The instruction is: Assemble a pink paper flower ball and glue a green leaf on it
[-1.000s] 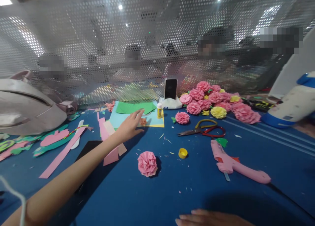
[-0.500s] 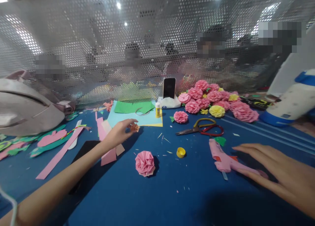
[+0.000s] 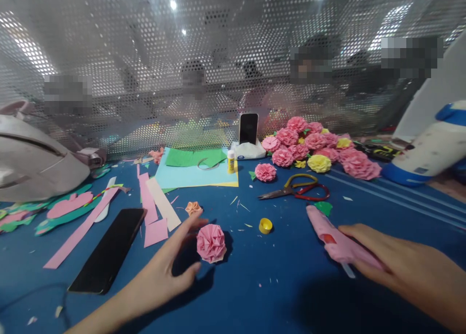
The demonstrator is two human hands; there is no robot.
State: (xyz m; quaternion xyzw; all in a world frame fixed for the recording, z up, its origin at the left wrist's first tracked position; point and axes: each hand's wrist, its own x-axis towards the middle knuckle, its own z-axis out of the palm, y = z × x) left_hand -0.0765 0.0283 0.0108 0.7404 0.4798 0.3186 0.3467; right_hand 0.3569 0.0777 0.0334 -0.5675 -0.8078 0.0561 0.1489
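Observation:
My left hand (image 3: 174,261) hovers just left of a round pink paper flower (image 3: 211,243), thumb and fingers apart, nothing held. A small orange paper flower (image 3: 193,208) lies on the table just beyond its fingertips. On the right, my right hand (image 3: 393,256) is wrapped round the handle of a pink hot glue gun (image 3: 335,242). A clear glue stick (image 3: 348,270) pokes out of the gun, whose nozzle points away from me. Between the hands lies a yellow cap (image 3: 265,225).
Scissors (image 3: 291,188) lie behind the cap, near a glue stick tube (image 3: 231,162). Pink and yellow paper flowers (image 3: 313,144) are heaped at the back right, beside a large bottle (image 3: 425,149). Paper strips (image 3: 156,203) and a black phone (image 3: 109,249) lie left; a perforated metal screen (image 3: 145,81) stands behind.
My left hand has set down the small orange flower and come back toward me beside the round pink one. My right hand has closed on the glue gun's handle.

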